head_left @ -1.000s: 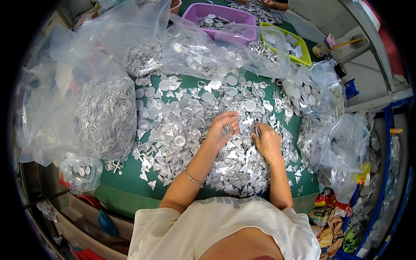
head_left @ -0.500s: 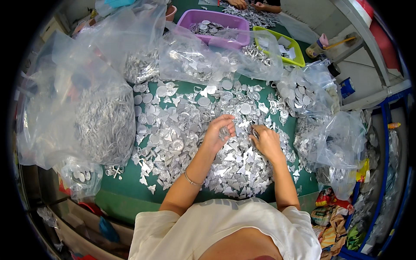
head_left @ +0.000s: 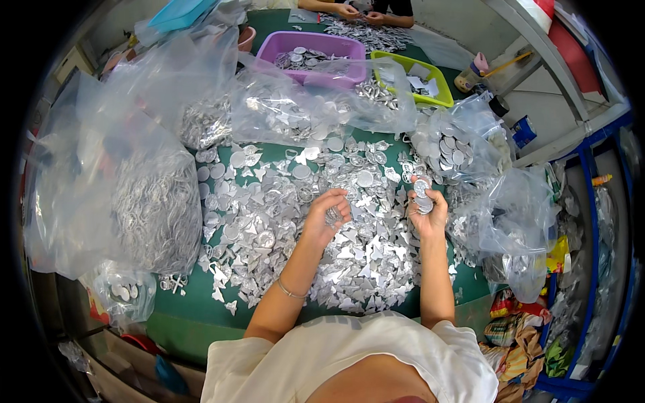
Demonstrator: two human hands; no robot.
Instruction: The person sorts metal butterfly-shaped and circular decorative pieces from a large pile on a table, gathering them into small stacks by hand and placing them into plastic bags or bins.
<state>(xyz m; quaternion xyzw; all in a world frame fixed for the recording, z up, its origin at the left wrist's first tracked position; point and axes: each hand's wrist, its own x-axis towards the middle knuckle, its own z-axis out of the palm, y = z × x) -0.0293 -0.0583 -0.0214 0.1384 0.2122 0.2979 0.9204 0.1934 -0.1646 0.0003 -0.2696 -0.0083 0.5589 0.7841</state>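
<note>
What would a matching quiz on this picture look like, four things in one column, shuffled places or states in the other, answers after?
1. Purple rectangular plastic tub
2. Bright blue plastic tray
3. Thin silver-coloured bracelet
4. Person's right hand

A. Around the left forearm
B. Gripping round silver-coloured metal pieces
C. Near the picture's upper left
D. Just left of the yellow-green plastic basket

Pairs: 1-D, 2-C, 3-A, 4-B

Your discs [head_left: 422, 195] look metal, shiny, textured. Loose pieces [head_left: 366, 262]: metal, mixed matt and glossy. Bags [head_left: 80, 181]: clear glossy plastic. Tub [head_left: 316, 41]: smooth plastic. Tabletop [head_left: 181, 307]: smooth, low sheen. Your shirt [head_left: 269, 369]: matt cloth.
</note>
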